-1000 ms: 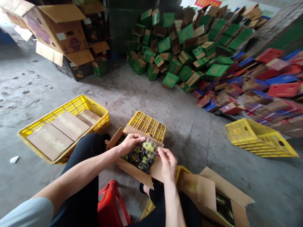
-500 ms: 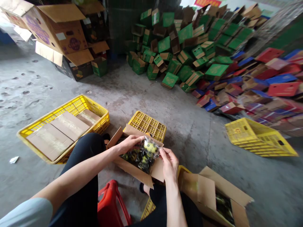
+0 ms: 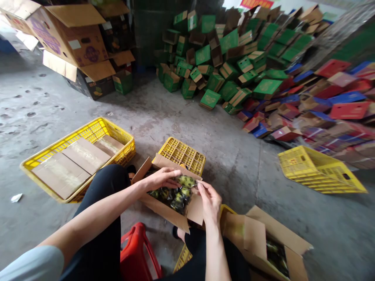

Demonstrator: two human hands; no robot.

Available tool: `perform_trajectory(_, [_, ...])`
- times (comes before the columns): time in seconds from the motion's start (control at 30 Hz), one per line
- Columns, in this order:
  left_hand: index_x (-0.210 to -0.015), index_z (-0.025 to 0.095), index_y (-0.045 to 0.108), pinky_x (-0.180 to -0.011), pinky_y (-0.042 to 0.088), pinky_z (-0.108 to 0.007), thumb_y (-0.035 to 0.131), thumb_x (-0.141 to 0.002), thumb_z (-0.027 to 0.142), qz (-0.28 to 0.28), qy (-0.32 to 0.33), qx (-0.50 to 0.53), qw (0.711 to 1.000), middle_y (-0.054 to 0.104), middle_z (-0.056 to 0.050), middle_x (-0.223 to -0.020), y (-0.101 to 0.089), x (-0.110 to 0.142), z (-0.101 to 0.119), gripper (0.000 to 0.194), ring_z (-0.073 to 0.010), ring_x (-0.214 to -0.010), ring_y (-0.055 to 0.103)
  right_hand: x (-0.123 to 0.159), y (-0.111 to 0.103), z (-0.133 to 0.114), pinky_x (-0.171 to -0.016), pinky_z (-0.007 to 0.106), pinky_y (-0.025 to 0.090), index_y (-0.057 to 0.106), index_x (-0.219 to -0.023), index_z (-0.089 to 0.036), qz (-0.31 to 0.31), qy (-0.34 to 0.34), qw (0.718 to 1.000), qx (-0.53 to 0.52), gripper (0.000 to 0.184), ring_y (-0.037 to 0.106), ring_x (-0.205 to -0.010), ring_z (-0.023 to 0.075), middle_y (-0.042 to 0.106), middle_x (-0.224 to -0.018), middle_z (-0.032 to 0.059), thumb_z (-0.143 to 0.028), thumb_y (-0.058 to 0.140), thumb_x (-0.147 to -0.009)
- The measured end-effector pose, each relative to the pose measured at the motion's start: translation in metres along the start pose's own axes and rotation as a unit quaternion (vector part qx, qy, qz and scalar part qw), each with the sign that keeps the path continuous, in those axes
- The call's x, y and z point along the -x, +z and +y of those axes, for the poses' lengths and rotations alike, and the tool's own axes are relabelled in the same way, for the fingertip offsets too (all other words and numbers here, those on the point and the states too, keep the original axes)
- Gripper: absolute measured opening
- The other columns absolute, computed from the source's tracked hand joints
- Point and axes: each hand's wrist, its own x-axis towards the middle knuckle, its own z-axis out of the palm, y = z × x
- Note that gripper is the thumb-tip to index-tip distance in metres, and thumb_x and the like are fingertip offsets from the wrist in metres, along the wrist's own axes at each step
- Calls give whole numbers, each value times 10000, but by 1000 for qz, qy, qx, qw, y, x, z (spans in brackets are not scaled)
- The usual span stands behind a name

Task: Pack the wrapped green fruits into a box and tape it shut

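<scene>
In the head view, the clear top of the bag (image 3: pixel 186 180), which rose between the hands half a second ago, is now folded flat. The left hand (image 3: pixel 164 177) has come down over it, fingers loosely spread; whether they grip film, I cannot tell. The right hand (image 3: pixel 209 197) is nearly closed, thumb and finger pinching the bag's right corner. The film thus seems to be getting tucked over the dark-and-green contents rather than opened.

The bag lies within the middle open carton (image 3: pixel 167 212), its flaps spread, an upturned yellow crate (image 3: pixel 183 152) just beyond.

Counted: two hands; two open cartons near the person, the other (image 3: pixel 254 236) at near right with dark contents; three taped cartons (image 3: pixel 86 154) inside the left yellow crate (image 3: pixel 127 151); one red stool (image 3: pixel 135 249) near; one white scrap (image 3: pixel 16 198) on the left floor. Far off, the green boxes (image 3: pixel 209 99) are too many to count.
</scene>
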Motion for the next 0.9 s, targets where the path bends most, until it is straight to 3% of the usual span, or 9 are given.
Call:
perform_trajectory(0.1, [-1041,142,713,-816,624,-378,868,-724,672,23,14,5,1000,772,-128,-1013,2,0,0,637,-236,-847,769,0,3,-2,-918,408,604,802,-989,-219,-18,-5,1000,-24,357,738,-1040,286,804,-1118,104,-529,799,-813])
perform_trajectory(0.17, [-956,134,699,-761,618,-334,928,-678,602,37,46,-11,998,739,-77,-905,3,1,0,591,-186,-773,731,0,4,-3,-1001,440,583,804,-1000,-222,-36,-14,999,-30,345,718,-1138,303,795,-1165,108,-521,786,-830])
perform_trajectory(0.3, [-929,122,685,-606,535,-223,992,-614,484,45,90,-26,995,656,0,-786,4,2,-1,570,-93,-617,611,2,4,-3,-1037,437,570,824,-976,-222,-62,-37,997,-27,305,672,-1238,312,751,-1280,114,-500,737,-887])
perform_trajectory(0.5, [-1362,173,618,-573,472,-202,1005,-616,346,72,128,-26,989,710,-81,-1151,5,1,-1,858,-78,-647,617,1,5,0,-978,420,595,787,-904,-214,-51,-16,997,-50,285,703,-1180,305,741,-1291,116,-493,796,-843])
perform_trajectory(0.57, [-1431,171,575,-620,493,-215,1000,-628,310,57,121,-20,991,726,-98,-1147,6,1,0,920,-99,-689,644,0,6,2,-1004,435,580,769,-976,-220,-33,-10,998,-58,320,718,-1149,297,763,-1245,112,-481,835,-803])
perform_trajectory(0.7, [-1412,151,608,-795,538,-276,998,-613,234,19,111,-15,993,752,-81,-1033,6,1,-2,893,-161,-832,698,-2,6,2,-1034,453,558,744,-1192,-220,-24,12,999,-47,487,725,-1130,290,782,-1210,112,-461,847,-781])
perform_trajectory(0.9, [-1359,180,673,-904,527,-335,990,-584,177,-2,108,-26,994,743,-48,-1022,4,0,-4,838,-190,-912,707,0,2,-3,-915,388,575,807,-965,-205,-34,-28,998,35,281,730,-938,256,814,-989,76,-448,779,-827])
